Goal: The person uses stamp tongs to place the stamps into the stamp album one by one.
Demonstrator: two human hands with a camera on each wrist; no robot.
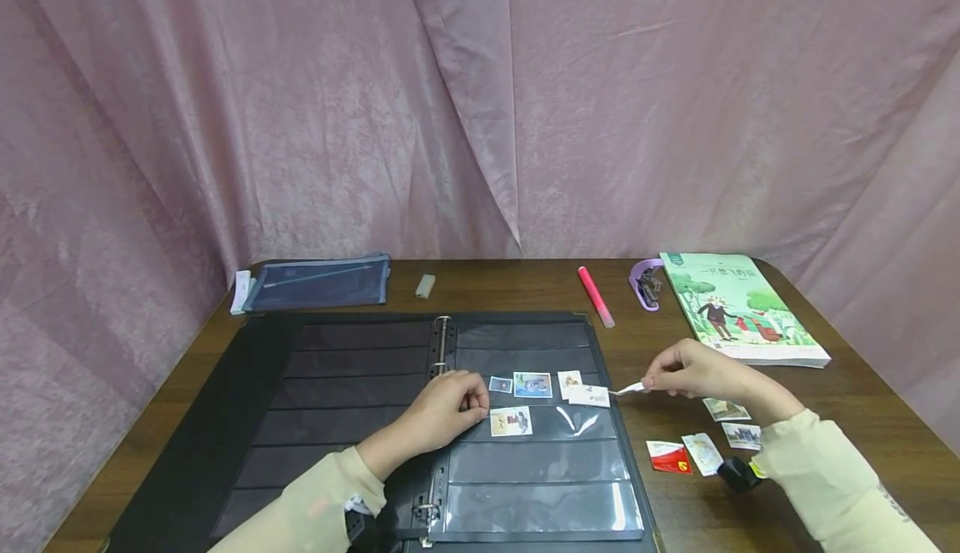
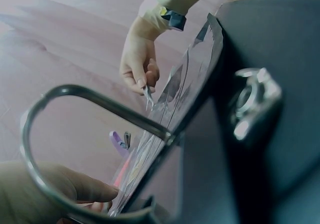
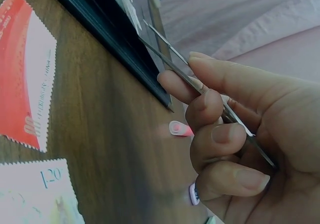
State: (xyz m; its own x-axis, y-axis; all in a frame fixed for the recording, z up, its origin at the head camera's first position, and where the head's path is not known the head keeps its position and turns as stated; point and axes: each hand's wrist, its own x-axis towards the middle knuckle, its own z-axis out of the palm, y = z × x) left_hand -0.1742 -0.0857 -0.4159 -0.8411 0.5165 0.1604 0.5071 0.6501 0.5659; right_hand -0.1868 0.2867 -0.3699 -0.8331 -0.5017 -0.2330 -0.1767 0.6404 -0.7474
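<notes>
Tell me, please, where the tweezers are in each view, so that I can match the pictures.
Head: tweezers right of centre, below the middle, pointing left from the right hand.
Left wrist: tweezers near the centre, small, at the lower end of that hand.
Right wrist: tweezers large, running from upper centre down rightward into the hand.
Shared landmark: the right hand, visible in all three.
</notes>
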